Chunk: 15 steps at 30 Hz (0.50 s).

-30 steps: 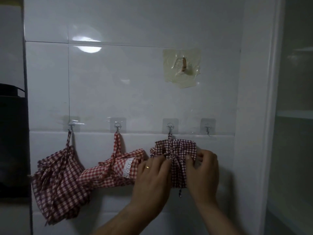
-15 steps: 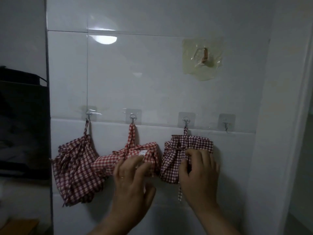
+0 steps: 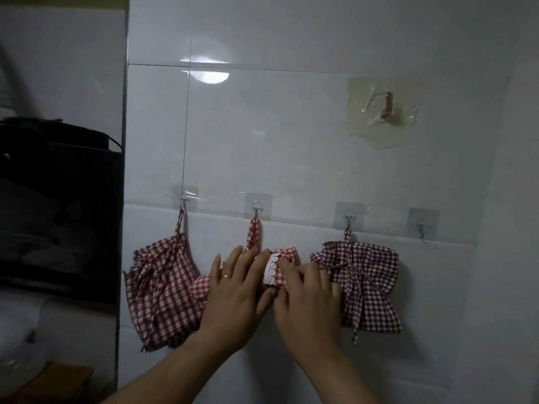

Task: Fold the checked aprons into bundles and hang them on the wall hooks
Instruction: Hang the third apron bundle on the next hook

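Three red-and-white checked apron bundles hang by their straps on a white tiled wall. The left bundle hangs from the first hook. The middle bundle, with a white lace strip, hangs from the second hook and is largely covered by my hands. My left hand, wearing a ring, lies with straight fingers over its left part. My right hand pinches the fabric beside the lace with bent fingers. The darker right bundle hangs free from the third hook.
A fourth hook at the right carries nothing. Higher up sits a yellowed adhesive hook. A black bag or box fills the recess at the left, with a wooden surface below it. A wall corner rises at the right.
Both hands have left the right bundle and moved left onto the middle bundle. The right bundle now hangs untouched. The view has shifted left and closer.
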### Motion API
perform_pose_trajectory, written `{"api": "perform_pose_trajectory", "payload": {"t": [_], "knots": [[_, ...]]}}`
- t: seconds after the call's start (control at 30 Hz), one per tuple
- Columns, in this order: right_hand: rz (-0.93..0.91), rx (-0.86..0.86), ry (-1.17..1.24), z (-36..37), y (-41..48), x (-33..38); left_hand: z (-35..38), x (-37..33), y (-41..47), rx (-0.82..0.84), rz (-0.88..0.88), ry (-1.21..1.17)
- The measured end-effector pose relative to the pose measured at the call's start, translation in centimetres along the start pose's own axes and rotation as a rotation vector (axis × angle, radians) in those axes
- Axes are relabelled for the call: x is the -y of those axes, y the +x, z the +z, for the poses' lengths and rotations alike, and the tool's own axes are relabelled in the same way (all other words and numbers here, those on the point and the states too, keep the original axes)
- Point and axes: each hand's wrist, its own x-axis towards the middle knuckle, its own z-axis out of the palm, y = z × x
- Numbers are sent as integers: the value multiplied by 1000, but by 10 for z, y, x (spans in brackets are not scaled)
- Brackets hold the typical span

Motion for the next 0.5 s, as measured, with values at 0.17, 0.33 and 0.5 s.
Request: {"api": "perform_pose_trajectory", "payload": {"t": [0.17,0.33,0.5], "knots": [[-1,-146,211,-14,-16,17,-17,-2,-23,-40,41,-72],[-120,-54,354,6,-38,37,-15,-2,-47,-154,114,-127],[-153,-54,442,41,-66,47,-7,11,-84,-154,63,-140]]}}
